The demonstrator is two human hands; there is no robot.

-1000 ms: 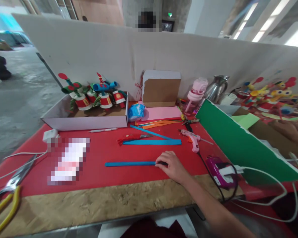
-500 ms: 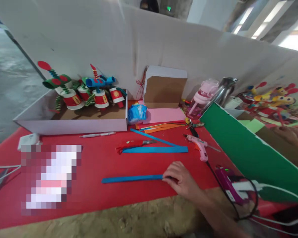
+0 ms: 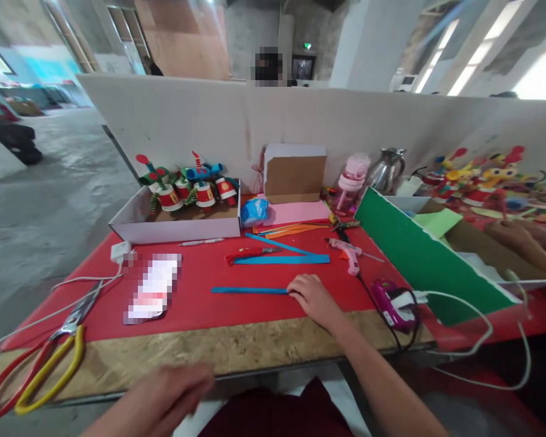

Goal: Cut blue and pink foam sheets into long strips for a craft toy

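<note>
My right hand (image 3: 313, 296) rests low over the red table cover, fingers closed on the right end of a narrow blue paper strip (image 3: 248, 291). The strip lies flat and points left. Below the table's front edge, my left hand (image 3: 182, 385) is smeared by motion, and its fingers cannot be made out. Beyond the held strip lie two more blue paper strips (image 3: 295, 260), with red-handled scissors (image 3: 248, 254) next to them. A pink glue gun (image 3: 349, 255) lies to the right of these.
Large red-and-yellow-handled scissors (image 3: 66, 346) and a phone (image 3: 155, 288) lie left. A white box (image 3: 177, 230) with paper-cup figures stands behind. A green box wall (image 3: 418, 255) and a purple power strip (image 3: 394, 306) stand right. Another person's hands (image 3: 523, 233) are at far right.
The view has tilted up and pulled back, bringing the large scissors into full view. My left hand has come into view at the bottom. My right hand still holds the strip's right end.
</note>
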